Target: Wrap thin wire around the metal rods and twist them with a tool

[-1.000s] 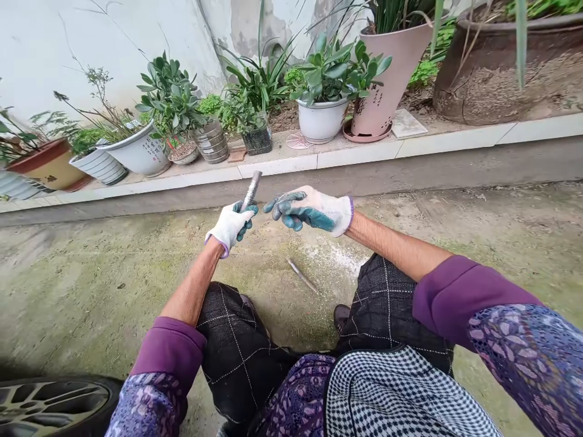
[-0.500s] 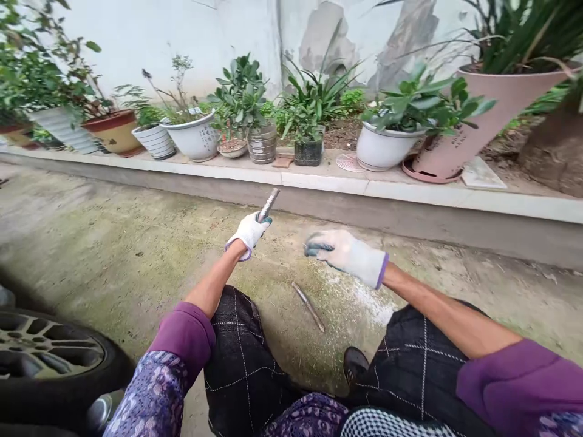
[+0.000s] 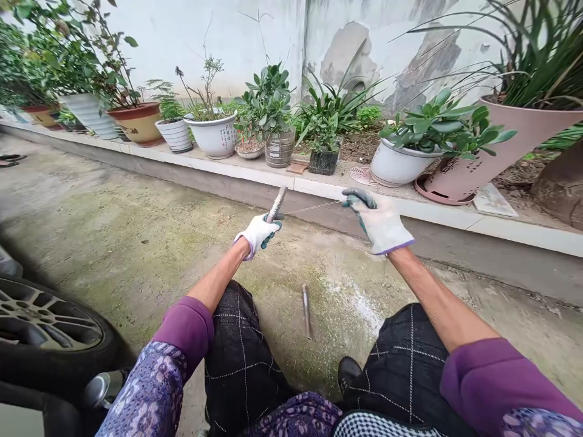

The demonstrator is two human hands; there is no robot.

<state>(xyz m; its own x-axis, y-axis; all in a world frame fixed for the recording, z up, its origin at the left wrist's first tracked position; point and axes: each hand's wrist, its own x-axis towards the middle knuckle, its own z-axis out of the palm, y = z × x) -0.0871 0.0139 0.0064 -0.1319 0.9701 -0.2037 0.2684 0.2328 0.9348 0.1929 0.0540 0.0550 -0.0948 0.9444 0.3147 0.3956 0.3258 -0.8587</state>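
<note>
My left hand [image 3: 262,232], in a white glove with a dark green palm, is closed around a short metal-looking rod [image 3: 276,205]. Its upper end points up and away from me, and whitish, rough-looking turns cover it. A thin pale string [image 3: 319,207] runs from near the rod across to my right hand [image 3: 378,218]. That hand wears a matching glove, and its fingers are pinched together on the string's end. On the concrete between my feet lies a second, bare-looking rod [image 3: 306,311].
Several potted plants line a low ledge [image 3: 319,186] ahead, among them a white pot [image 3: 214,136] and a tall pink planter [image 3: 492,145]. A car wheel [image 3: 45,328] is close at my left. White powder [image 3: 362,306] marks the ground.
My right hand has moved right and upward, away from the left hand, and the string shows stretched between them. My left hand still grips the rod. The view has shifted slightly.
</note>
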